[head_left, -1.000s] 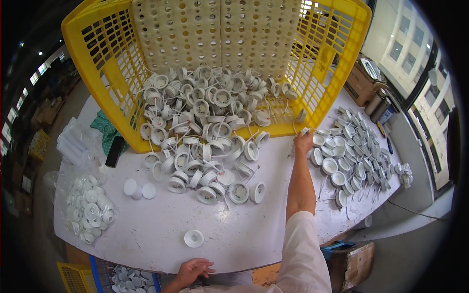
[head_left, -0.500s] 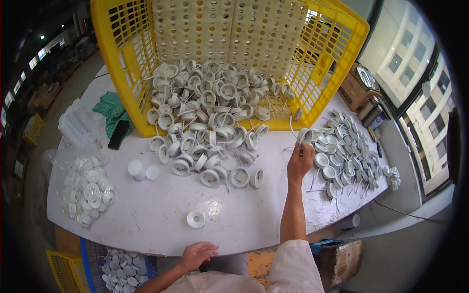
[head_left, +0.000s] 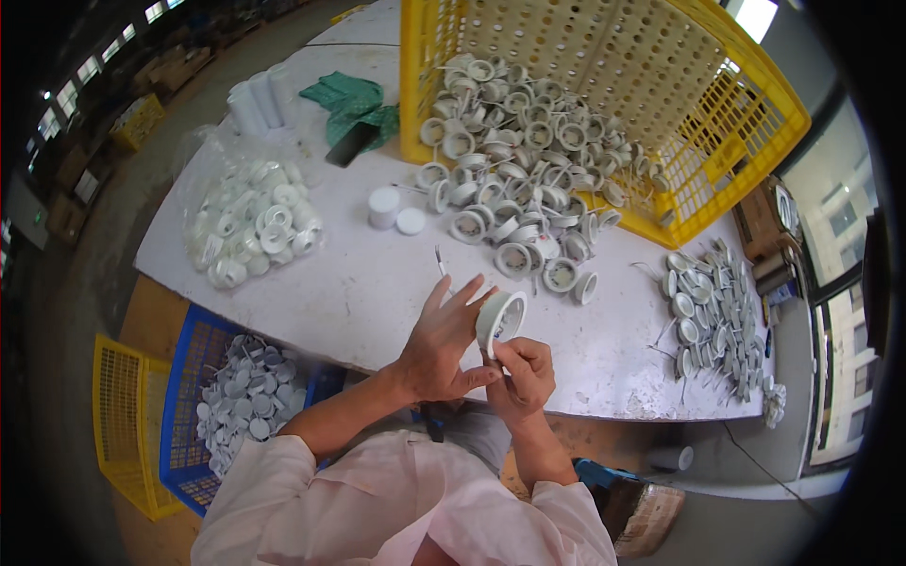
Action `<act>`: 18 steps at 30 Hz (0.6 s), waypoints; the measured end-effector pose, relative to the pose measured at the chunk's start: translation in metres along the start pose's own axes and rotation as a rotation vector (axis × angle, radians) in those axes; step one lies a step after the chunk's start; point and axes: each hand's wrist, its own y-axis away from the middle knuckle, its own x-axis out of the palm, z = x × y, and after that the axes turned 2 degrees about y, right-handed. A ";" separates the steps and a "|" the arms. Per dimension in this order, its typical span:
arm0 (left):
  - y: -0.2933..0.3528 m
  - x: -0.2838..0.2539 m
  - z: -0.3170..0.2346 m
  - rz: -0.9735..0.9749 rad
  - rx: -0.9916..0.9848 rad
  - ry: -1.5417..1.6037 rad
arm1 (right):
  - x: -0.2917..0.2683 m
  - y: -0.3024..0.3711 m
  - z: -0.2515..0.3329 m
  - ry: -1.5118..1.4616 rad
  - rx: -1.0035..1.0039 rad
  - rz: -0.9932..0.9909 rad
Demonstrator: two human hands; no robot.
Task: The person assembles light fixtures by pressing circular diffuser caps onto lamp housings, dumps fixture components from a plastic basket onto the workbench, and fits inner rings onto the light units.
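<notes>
A round white plastic ring-shaped fitting (head_left: 501, 318) is held above the near edge of the white desk (head_left: 359, 292), between the two hands. The left hand (head_left: 441, 344) is placed against the fitting's left side, with its fingers (head_left: 451, 300) spread apart and only the thumb and fingertips touching the rim. The right hand (head_left: 522, 377) is set just below the fitting, and its fingers (head_left: 517, 354) are curled together and pinched on the lower edge of the fitting. The opening of the fitting is turned toward the camera and tilted slightly to the right.

A heap of similar white round fittings (head_left: 514, 179) is spread on the desk beyond the hands, spilling out of a tipped yellow perforated plastic crate (head_left: 736, 123). A second group of white fittings with thin wires (head_left: 719, 316) is laid on the right part of the desk. A clear plastic bag of white fittings (head_left: 250, 226) is seen on the left part, and two small white round caps (head_left: 396, 212) lie just beside it. A green cloth (head_left: 349, 104) is lying at the far left. Below the desk, on the left, a blue plastic crate filled with white round parts (head_left: 236, 401) is seen beside a yellow plastic crate (head_left: 123, 424).
</notes>
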 end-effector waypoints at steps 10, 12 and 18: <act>0.082 -0.033 0.017 -0.002 -0.445 0.795 | 0.041 0.013 0.041 -0.264 0.137 0.219; 0.086 -0.039 0.020 0.034 -0.494 0.847 | 0.041 0.014 0.038 -0.335 0.215 0.225; 0.101 -0.025 0.023 0.007 -0.551 0.830 | 0.060 0.007 0.016 -0.394 0.662 0.328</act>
